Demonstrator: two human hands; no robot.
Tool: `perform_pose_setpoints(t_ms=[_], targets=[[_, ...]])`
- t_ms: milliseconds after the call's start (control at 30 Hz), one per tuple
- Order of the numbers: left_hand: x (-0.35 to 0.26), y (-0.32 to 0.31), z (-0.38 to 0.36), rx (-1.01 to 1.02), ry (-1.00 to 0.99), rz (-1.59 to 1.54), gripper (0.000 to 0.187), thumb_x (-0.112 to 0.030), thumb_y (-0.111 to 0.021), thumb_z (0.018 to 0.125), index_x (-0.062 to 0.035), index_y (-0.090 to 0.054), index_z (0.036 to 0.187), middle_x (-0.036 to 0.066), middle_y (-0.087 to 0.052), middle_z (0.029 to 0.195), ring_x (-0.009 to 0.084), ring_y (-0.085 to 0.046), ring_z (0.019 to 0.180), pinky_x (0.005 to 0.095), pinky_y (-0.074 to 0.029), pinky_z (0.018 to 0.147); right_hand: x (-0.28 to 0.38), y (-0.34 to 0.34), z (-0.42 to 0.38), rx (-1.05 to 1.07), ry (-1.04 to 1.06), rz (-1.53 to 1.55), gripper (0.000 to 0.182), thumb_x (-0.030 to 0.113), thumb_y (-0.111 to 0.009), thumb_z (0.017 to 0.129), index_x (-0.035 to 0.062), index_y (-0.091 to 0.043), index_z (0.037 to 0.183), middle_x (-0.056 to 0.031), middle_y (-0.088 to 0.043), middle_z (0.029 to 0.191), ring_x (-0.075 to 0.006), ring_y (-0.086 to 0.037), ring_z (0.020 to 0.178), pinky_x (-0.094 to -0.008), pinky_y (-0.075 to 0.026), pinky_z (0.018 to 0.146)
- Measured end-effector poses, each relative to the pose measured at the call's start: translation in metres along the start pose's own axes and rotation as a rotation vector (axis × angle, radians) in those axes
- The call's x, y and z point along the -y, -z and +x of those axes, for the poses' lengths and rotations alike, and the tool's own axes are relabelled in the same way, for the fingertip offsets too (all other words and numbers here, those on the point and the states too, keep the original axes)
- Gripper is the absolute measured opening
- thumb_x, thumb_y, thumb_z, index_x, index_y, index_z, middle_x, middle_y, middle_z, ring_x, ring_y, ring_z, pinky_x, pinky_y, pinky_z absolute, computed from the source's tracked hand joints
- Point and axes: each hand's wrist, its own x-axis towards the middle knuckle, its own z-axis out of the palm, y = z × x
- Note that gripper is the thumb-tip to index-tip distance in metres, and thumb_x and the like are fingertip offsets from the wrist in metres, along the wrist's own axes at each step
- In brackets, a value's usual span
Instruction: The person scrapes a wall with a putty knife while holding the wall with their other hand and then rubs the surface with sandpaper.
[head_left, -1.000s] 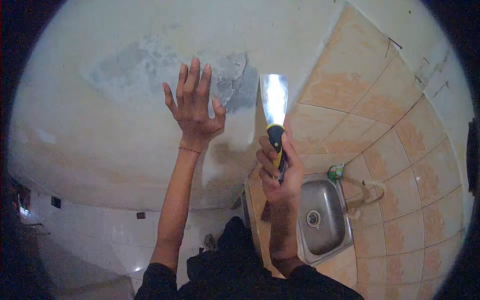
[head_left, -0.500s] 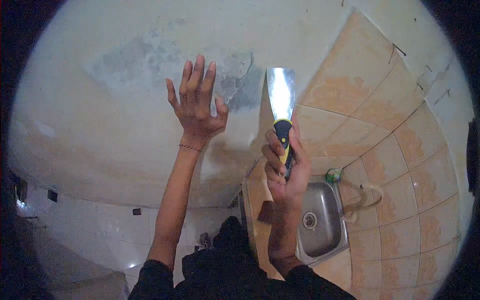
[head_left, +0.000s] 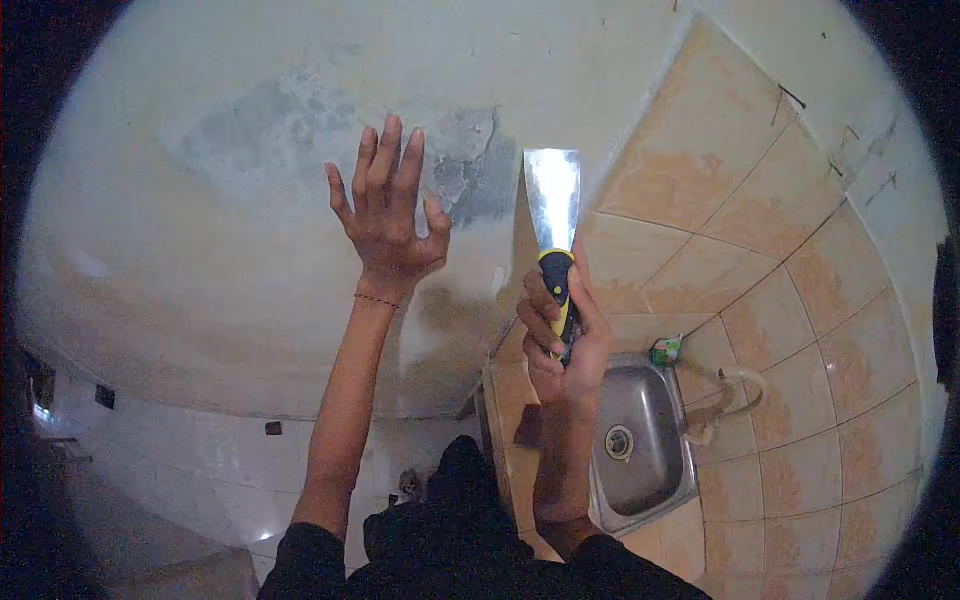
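My right hand (head_left: 568,330) is wrapped round the black and yellow handle of a putty knife (head_left: 554,205). Its broad, shiny metal blade points up, in front of the wall. To the left, my left hand (head_left: 388,215) has its fingers spread, palm toward the painted wall (head_left: 240,290). Those fingertips overlap the lower edge of a grey patch (head_left: 260,125) where the paint is gone. Between the two hands, rough, flaking plaster (head_left: 470,165) shows at the patch's right end.
Below my right forearm is a steel sink (head_left: 648,440) set in a tiled counter. A green packet (head_left: 665,350) stands at its back corner, near a pale curved pipe (head_left: 745,390). Orange-patterned tiles (head_left: 790,400) cover the right wall. White floor tiles (head_left: 200,450) lie at lower left.
The putty knife and my right hand have shifted slightly down and left. My left hand has moved a little left and down, still spread.
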Motion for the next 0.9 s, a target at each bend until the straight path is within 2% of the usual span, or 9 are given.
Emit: perform_pose_setpoints(t_ms=[33, 133, 233, 333, 433, 533, 633, 733, 900], targets=[[0.000, 0.000, 0.000, -0.002, -0.003, 0.002, 0.061, -0.024, -0.048, 0.082, -0.0145, -0.051, 0.143, 0.006, -0.046, 0.151, 0.0239, -0.038, 0.143, 0.0502, -0.005, 0.123, 0.000, 0.000, 0.001, 0.006, 0.013, 0.003, 0.042, 0.025, -0.040, 0.107, 0.0186, -0.036, 0.148, -0.0039, -0.038, 0.078, -0.0062, -0.034, 0.050, -0.0153, -0.028, 0.029], [0.000, 0.000, -0.002, 0.002, -0.010, -0.009, 0.061, -0.025, -0.048, 0.082, -0.0144, -0.051, 0.143, 0.006, -0.046, 0.151, 0.0239, -0.038, 0.143, 0.0502, -0.004, 0.123, -0.002, 0.000, -0.001, 0.049, 0.010, -0.023, 0.046, 0.025, -0.040, 0.107, 0.0204, -0.032, 0.152, -0.0039, -0.038, 0.078, -0.0062, -0.034, 0.050, -0.0154, -0.028, 0.029], [0.001, -0.001, -0.001, 0.006, -0.010, 0.009, 0.061, -0.026, -0.047, 0.083, -0.0142, -0.051, 0.143, 0.006, -0.046, 0.151, 0.0241, -0.037, 0.143, 0.0501, -0.004, 0.123, 0.000, -0.002, -0.007, -0.019, 0.006, -0.145, 0.050, 0.025, -0.040, 0.107, 0.0229, -0.027, 0.155, -0.0038, -0.038, 0.078, -0.0063, -0.034, 0.049, -0.0158, -0.028, 0.029], [0.000, -0.002, -0.001, 0.007, -0.001, 0.024, 0.060, -0.027, -0.046, 0.084, -0.0142, -0.051, 0.143, 0.006, -0.046, 0.151, 0.0243, -0.037, 0.143, 0.0501, -0.004, 0.123, 0.002, -0.006, 0.002, 0.018, 0.004, -0.086, 0.051, 0.025, -0.040, 0.106, 0.0230, -0.026, 0.155, -0.0037, -0.038, 0.077, -0.0063, -0.034, 0.049, -0.0164, -0.028, 0.029], [0.001, -0.002, -0.003, 0.006, -0.012, 0.010, 0.060, -0.027, -0.046, 0.085, -0.0143, -0.051, 0.143, 0.006, -0.046, 0.151, 0.0242, -0.037, 0.143, 0.0501, -0.004, 0.123, 0.000, -0.014, -0.002, -0.058, 0.010, -0.137, 0.059, 0.030, -0.046, 0.104, 0.0201, -0.023, 0.157, -0.0010, -0.038, 0.071, -0.0052, -0.034, 0.045, -0.0176, -0.026, 0.031], [0.002, -0.002, -0.002, -0.003, -0.023, 0.003, 0.059, -0.028, -0.045, 0.086, -0.0145, -0.051, 0.143, 0.006, -0.047, 0.151, 0.0240, -0.037, 0.143, 0.0501, -0.004, 0.123, -0.002, -0.013, -0.007, -0.115, 0.005, -0.173, 0.058, 0.030, -0.046, 0.105, 0.0202, -0.023, 0.157, -0.0013, -0.038, 0.071, -0.0051, -0.033, 0.044, -0.0176, -0.026, 0.031], [0.001, -0.002, -0.001, -0.007, -0.010, 0.019, 0.059, -0.028, -0.046, 0.086, -0.0145, -0.051, 0.143, 0.006, -0.047, 0.150, 0.0239, -0.036, 0.144, 0.0501, -0.004, 0.123, 0.001, -0.013, 0.001, -0.036, 0.014, -0.130, 0.059, 0.030, -0.046, 0.104, 0.0208, -0.023, 0.157, -0.0015, -0.039, 0.071, -0.0050, -0.033, 0.044, -0.0175, -0.025, 0.031], [0.001, -0.001, -0.003, 0.004, -0.018, 0.020, 0.060, -0.028, -0.046, 0.085, -0.0146, -0.051, 0.143, 0.006, -0.047, 0.150, 0.0237, -0.036, 0.144, 0.0501, -0.004, 0.123, -0.002, -0.016, 0.000, -0.022, 0.025, -0.110, 0.049, 0.026, -0.040, 0.107, 0.0224, -0.028, 0.154, -0.0033, -0.038, 0.077, -0.0056, -0.033, 0.047, -0.0147, -0.026, 0.029], [0.002, -0.002, -0.002, -0.004, -0.011, 0.000, 0.061, -0.027, -0.047, 0.084, -0.0147, -0.051, 0.144, 0.006, -0.047, 0.150, 0.0237, -0.037, 0.143, 0.0499, -0.004, 0.123, 0.000, -0.009, -0.005, -0.080, 0.001, -0.151, 0.050, 0.026, -0.041, 0.107, 0.0232, -0.027, 0.155, -0.0025, -0.038, 0.076, -0.0050, -0.033, 0.047, -0.0147, -0.025, 0.029]])
